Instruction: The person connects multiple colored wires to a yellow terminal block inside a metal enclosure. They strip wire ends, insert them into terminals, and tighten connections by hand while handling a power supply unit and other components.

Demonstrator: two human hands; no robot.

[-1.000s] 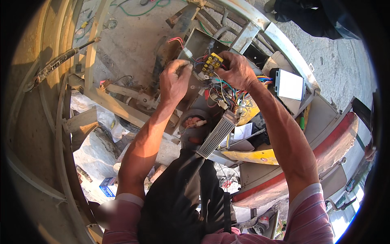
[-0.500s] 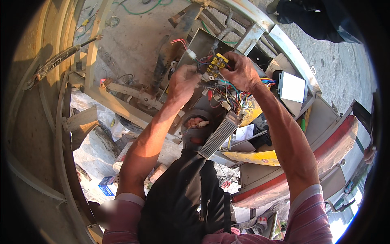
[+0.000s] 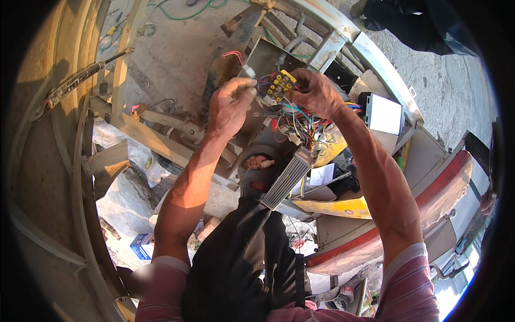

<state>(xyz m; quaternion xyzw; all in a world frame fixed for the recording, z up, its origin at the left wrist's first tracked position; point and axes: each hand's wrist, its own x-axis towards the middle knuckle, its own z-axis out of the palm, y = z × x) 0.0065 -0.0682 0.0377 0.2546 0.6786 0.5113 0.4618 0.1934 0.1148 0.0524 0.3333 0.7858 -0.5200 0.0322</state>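
Observation:
A yellow terminal block (image 3: 281, 86) with dark screw rows is gripped at its right side by my right hand (image 3: 317, 95), fingers bent round its edge. Coloured wires run from the block into a tangled wiring bundle (image 3: 300, 124) below. Left of the block, my left hand (image 3: 230, 107) is closed, thumb and fingertips brought together; whatever lies between them is too small to make out. Just above those fingertips is a white plug connector (image 3: 248, 71) with red wires. A finned silver metal unit (image 3: 289, 180) stands below the bundle, close to my legs.
A silver-faced box (image 3: 384, 113) sits right of my right forearm, with coloured wires beside it. Beneath the hands is an open metal housing with a round hole (image 3: 257, 163). A metal frame (image 3: 327, 51) curves behind. Another person's dark-clothed legs (image 3: 402, 24) show at the far right.
My left hand has moved left and slightly up, away from the terminal block. The block has tilted a little in my right hand, which stays in nearly the same place.

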